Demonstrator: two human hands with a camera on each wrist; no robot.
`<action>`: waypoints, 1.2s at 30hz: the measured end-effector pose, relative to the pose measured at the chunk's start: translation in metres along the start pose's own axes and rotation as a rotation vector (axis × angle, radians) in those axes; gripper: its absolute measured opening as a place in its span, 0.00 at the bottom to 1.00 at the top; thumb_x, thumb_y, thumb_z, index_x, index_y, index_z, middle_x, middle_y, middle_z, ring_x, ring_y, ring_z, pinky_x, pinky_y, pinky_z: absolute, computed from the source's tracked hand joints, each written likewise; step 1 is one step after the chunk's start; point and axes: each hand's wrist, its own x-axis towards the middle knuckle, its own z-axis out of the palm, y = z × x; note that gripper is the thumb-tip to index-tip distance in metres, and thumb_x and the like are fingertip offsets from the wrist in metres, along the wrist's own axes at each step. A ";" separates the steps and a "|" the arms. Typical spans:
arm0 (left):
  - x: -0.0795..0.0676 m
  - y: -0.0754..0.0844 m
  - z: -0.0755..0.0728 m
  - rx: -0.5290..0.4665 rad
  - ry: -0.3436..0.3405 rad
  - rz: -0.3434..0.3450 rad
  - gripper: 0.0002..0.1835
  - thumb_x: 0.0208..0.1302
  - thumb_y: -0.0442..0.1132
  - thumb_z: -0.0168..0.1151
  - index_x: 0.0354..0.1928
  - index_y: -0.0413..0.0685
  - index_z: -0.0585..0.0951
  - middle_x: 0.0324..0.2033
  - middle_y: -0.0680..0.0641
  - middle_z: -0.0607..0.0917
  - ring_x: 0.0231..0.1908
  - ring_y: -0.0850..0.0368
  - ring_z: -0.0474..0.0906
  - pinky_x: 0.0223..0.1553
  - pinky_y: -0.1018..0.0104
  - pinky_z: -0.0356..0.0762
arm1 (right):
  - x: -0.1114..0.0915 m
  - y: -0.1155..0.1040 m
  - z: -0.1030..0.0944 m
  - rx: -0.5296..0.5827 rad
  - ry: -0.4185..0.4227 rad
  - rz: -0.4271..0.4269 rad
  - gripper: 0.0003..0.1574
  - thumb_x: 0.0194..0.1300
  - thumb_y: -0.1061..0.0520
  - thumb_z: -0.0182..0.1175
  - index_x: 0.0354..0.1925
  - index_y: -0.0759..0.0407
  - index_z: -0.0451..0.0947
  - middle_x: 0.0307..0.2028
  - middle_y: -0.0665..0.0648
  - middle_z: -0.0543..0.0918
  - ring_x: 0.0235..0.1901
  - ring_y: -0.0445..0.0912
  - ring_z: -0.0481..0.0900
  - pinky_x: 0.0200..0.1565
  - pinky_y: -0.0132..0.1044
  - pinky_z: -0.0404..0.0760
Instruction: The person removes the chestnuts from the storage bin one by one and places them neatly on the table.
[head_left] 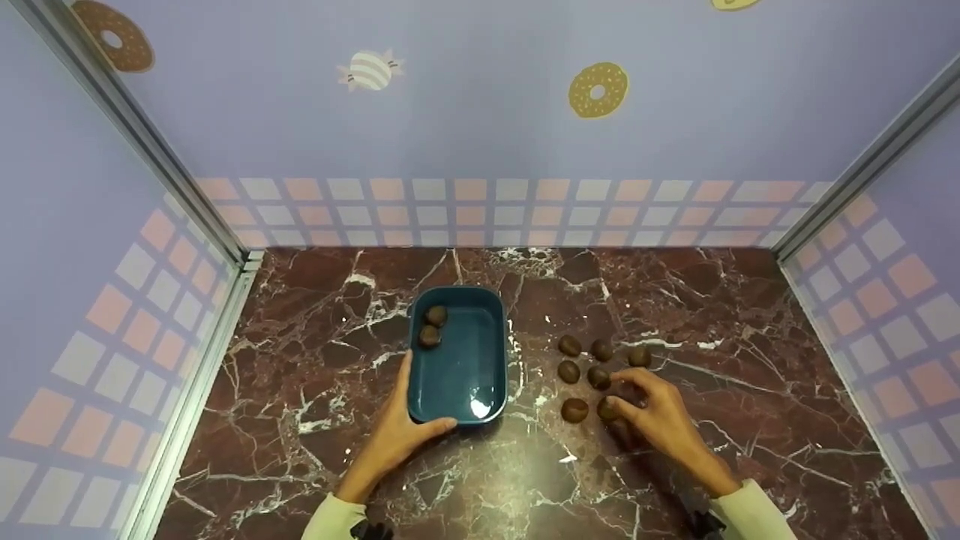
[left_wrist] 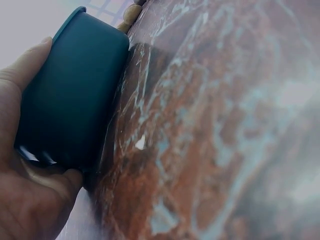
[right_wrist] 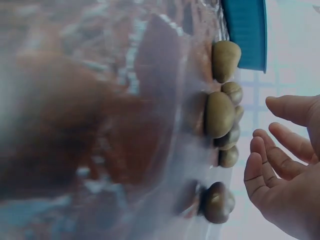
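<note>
My left hand [head_left: 405,431] holds a dark teal rectangular dish [head_left: 469,418] at its near left corner. The thumb lies along the near edge and the fingers along the left side; the left wrist view shows the dish's outer wall [left_wrist: 75,90]. Inside, two brown chestnut-like nuts [head_left: 430,336] rest against the left wall. Over a loose group of similar nuts [head_left: 568,371] on the right, my right hand [head_left: 660,412] reaches with thumb and forefinger apart. The right wrist view has that hand [right_wrist: 290,160] with nothing between its fingers, beside the nuts [right_wrist: 220,115].
Everything stands on a reddish-brown marbled tabletop [head_left: 300,360] with white veins. Lilac panels with a pink and white check border [head_left: 510,214] enclose it at the back and both sides. Metal rails [head_left: 199,405] run along the panel corners and left edge.
</note>
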 end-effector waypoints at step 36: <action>0.000 0.002 0.000 -0.018 -0.001 0.011 0.74 0.58 0.46 0.88 0.92 0.55 0.41 0.89 0.40 0.44 0.87 0.36 0.43 0.82 0.30 0.46 | 0.092 -0.074 0.044 0.099 -0.196 -0.172 0.19 0.67 0.64 0.79 0.55 0.61 0.88 0.47 0.54 0.89 0.40 0.50 0.84 0.45 0.48 0.87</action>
